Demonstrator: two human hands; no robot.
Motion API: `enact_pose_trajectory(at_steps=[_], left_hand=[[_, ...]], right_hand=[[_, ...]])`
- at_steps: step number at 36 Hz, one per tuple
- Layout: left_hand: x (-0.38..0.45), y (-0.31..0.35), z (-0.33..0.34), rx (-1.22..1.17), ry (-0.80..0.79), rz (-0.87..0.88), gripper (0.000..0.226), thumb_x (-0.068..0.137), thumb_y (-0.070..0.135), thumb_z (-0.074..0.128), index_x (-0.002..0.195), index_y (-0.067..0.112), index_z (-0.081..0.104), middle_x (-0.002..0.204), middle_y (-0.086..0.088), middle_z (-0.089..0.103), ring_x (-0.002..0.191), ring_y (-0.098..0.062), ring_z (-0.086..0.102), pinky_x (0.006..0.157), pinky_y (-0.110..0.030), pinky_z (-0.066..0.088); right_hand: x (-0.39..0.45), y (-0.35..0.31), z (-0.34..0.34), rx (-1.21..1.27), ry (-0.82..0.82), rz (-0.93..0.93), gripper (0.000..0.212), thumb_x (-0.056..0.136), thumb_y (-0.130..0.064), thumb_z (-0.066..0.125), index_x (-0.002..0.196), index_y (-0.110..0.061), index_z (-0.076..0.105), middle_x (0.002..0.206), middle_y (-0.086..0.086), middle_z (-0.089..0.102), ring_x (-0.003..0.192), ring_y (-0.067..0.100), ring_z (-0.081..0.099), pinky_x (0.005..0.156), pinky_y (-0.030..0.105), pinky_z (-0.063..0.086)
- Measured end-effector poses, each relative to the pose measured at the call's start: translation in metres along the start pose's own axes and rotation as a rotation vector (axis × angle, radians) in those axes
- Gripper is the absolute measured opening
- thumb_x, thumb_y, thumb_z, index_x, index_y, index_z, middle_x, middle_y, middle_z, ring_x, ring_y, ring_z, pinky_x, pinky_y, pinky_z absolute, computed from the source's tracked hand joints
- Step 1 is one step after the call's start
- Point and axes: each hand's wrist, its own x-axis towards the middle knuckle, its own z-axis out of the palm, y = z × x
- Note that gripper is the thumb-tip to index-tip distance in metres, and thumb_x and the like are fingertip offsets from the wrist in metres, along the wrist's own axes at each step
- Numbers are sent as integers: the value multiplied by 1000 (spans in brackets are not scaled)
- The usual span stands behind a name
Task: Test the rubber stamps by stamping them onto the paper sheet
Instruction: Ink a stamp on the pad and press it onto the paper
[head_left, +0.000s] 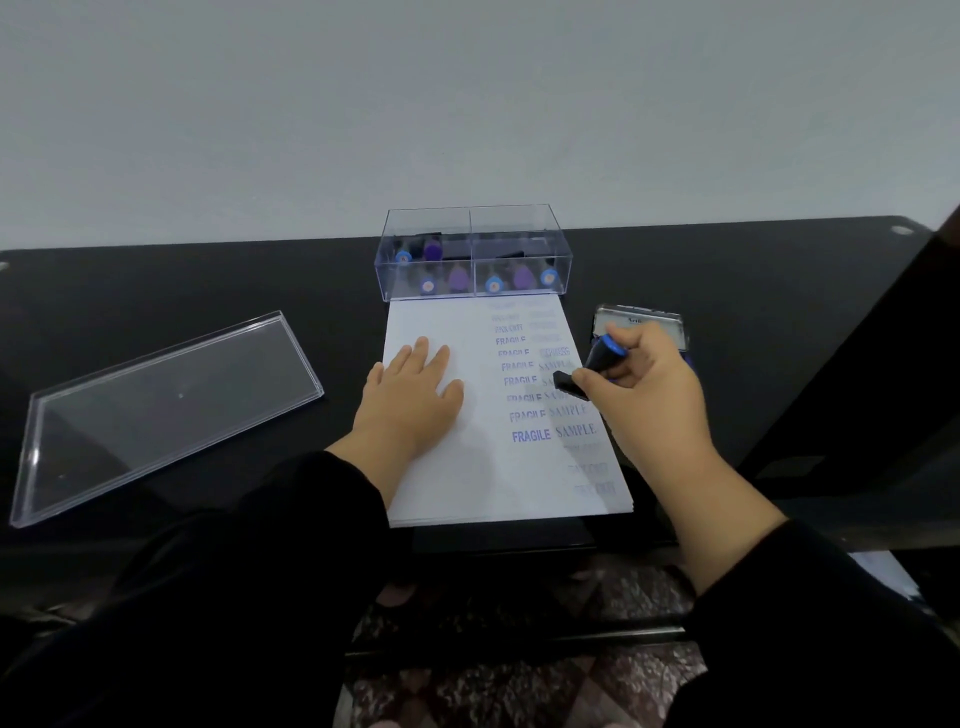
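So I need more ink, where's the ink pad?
The ink pad lies open on the black table, right of the paper sheet, just behind the right hand.

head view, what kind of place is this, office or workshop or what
Probably a plain desk or office-type workstation, though little of the room shows. A glossy black table stands against a bare pale wall, holding a white paper sheet with stamped words and a clear plastic compartment box of stamps.

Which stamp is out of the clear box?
The blue-topped stamp in the right hand, tilted over the paper sheet. All the other stamps stand inside the clear box.
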Motion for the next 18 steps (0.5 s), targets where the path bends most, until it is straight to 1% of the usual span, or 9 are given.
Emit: enact_pose_trajectory(at_steps=[3,7,11,16,18], left_hand=[[0,0,0,11,-5,-2,55,101,41,19,153,27,6,161,3,-5,147,-15,-4,118,-40,-3],[0,2,-1,18,-12,-4,55,101,41,18,153,27,6,160,3,-5,147,-15,-4,118,-40,-3],[0,2,-1,28,-19,-8,55,101,41,18,153,27,5,160,3,-6,147,-15,-5,118,-40,-3],[0,3,0,56,-25,-9,55,101,39,17,153,26,3,160,2,-8,147,-16,-6,118,-42,-4],[0,3,0,67,-34,-7,55,101,39,15,153,26,1,160,1,-9,147,-17,-7,118,-41,-5]], right_hand=[[1,0,0,17,-2,-2,36,81,-11,71,106,-27,50,81,-4,62,68,5,55,69,15,47],[1,-1,1,9,-16,0,37,82,-13,71,109,-28,50,83,-3,62,70,6,55,72,20,49],[1,-1,1,-12,-18,-6,39,83,-14,70,114,-26,50,83,-4,61,68,4,54,67,16,46],[2,0,3,-13,-15,3,41,83,-14,70,117,-24,50,82,-6,61,69,5,54,70,21,48],[2,2,4,-14,-14,1,41,83,-14,69,117,-25,50,81,-6,60,68,4,53,67,19,47]])
